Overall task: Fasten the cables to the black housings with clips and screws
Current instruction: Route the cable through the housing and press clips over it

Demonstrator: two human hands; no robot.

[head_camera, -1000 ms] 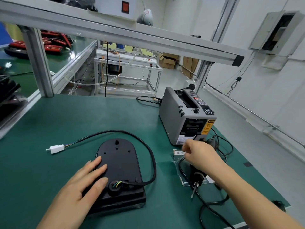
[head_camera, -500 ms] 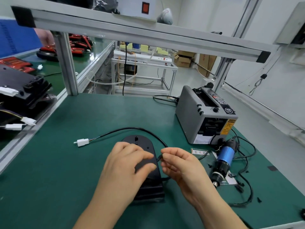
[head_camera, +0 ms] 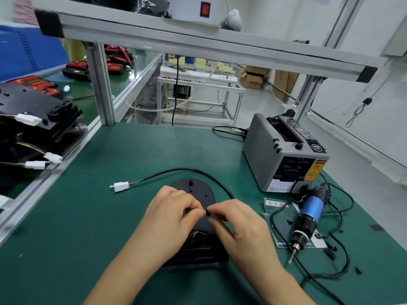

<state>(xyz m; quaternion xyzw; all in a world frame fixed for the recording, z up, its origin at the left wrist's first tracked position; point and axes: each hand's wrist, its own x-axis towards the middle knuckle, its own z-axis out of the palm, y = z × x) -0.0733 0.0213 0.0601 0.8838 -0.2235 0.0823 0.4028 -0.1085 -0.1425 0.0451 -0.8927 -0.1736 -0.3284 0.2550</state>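
Both hands meet above the black housing (head_camera: 195,191), which lies flat on the green mat (head_camera: 88,227) directly under the fingers. The left hand (head_camera: 174,214) and the right hand (head_camera: 240,225) have their fingertips brought together. Thumb and forefinger of each pinch one small black piece, which I take for a clip (head_camera: 207,212); it is too small to see its shape. The cable (head_camera: 198,171) comes out of the housing below the fingers, where coloured wires show. It disappears under the right hand and curves beyond the fingertips to a white connector (head_camera: 121,186), well to the left of the left fingers.

The step in hand seems to be preparing the clip before it goes round the cable. No clip or screw is visible on the housing yet. Next, the clip should be closed over the cable, set on a screw hole of the housing just beyond the fingertips, and held there with one hand. The other hand would then need a screw and the electric screwdriver (head_camera: 308,216), which lies untouched to the right of the right fingers.
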